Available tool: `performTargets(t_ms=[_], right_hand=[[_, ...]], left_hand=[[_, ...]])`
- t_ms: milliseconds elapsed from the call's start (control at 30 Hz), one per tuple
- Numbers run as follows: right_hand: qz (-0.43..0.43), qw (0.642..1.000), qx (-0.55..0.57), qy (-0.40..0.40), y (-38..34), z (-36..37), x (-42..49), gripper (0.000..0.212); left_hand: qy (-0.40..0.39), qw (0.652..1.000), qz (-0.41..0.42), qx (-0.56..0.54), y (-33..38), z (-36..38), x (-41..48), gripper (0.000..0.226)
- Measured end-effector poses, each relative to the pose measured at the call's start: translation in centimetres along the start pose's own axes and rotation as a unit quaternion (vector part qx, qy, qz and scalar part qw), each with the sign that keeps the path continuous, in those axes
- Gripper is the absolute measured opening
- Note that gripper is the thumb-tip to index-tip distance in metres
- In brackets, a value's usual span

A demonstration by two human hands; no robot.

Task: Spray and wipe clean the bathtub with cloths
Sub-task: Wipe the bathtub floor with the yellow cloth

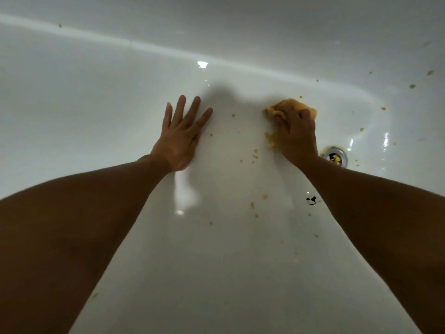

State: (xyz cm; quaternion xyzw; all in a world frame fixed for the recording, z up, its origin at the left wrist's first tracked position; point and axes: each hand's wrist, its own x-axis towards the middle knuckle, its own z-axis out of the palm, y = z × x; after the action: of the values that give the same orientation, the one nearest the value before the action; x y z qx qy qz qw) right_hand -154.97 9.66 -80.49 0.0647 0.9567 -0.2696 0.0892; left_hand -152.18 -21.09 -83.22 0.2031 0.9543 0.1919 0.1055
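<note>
Item: orange-yellow cloth (290, 105). Bunched on the floor of the white bathtub (96, 97), right of centre, up the tub from the drain (335, 157).

Holder: your right hand (295, 135). Its fingers are curled over the cloth, gripping it and pressing it onto the tub floor.

Support: your left hand (180, 137). It lies flat with fingers straight and spread, palm on the tub floor, holding nothing, well apart from the cloth.

Residue: yellow crumbs (255, 153) lie scattered around and below your right hand, with more toward the far right wall and some in the drain.

Mark: small black blotch (311, 200) on the tub floor, just beside your right forearm.

Surface: glossy, with bright reflections.
</note>
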Motion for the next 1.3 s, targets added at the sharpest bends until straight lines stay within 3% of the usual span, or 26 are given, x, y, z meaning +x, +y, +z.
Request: performTargets(t_ms=[100,267,433,500,600,667,833,1067,1233,1300], right_hand=[[-0.065,0.998,0.008,-0.018,-1.8,1.4,-0.5,0.026],[-0.034,0.999,-0.012,-0.005,-6.7,2.2,3.5,0.040],[-0.210,0.961,-0.041,-0.177,-10.6,5.0,-0.2,0.048],[-0.244,0.947,-0.065,-0.199,-10.0,4.5,-0.4,0.047],[-0.202,0.962,-0.109,-0.148,-9.0,3.5,2.5,0.041],[-0.198,0.960,-0.122,-0.155,-9.7,3.4,3.1,0.042],[-0.329,0.879,-0.171,-0.300,-9.9,2.3,2.4,0.038],[-0.178,0.957,-0.068,-0.220,-4.7,0.0,2.0,0.046],[-0.142,0.945,0.017,-0.293,-2.1,0.1,-5.2,0.025],[-0.151,0.956,0.014,-0.250,-2.6,-0.2,-4.5,0.020]], left_hand=[[0.007,1.000,0.007,0.020,-1.2,-0.3,-0.6,0.054],[0.004,0.999,-0.014,0.028,-0.9,0.2,-0.5,0.056],[-0.009,1.000,-0.019,-0.008,-1.0,-0.3,-0.6,0.057],[-0.020,0.999,-0.032,-0.030,-0.9,-0.6,-0.6,0.058],[-0.032,0.998,-0.040,-0.045,-1.0,-0.8,-0.6,0.061],[-0.035,0.997,-0.039,-0.050,-1.0,-0.9,-0.5,0.061],[-0.054,0.997,-0.024,-0.057,-1.5,-1.1,-0.4,0.059],[-0.063,0.997,-0.033,-0.037,-1.2,-1.1,-0.4,0.060],[-0.057,0.996,-0.063,-0.037,-0.3,-1.0,-0.4,0.059],[-0.057,0.994,-0.082,-0.050,0.3,-1.1,-0.2,0.059]])
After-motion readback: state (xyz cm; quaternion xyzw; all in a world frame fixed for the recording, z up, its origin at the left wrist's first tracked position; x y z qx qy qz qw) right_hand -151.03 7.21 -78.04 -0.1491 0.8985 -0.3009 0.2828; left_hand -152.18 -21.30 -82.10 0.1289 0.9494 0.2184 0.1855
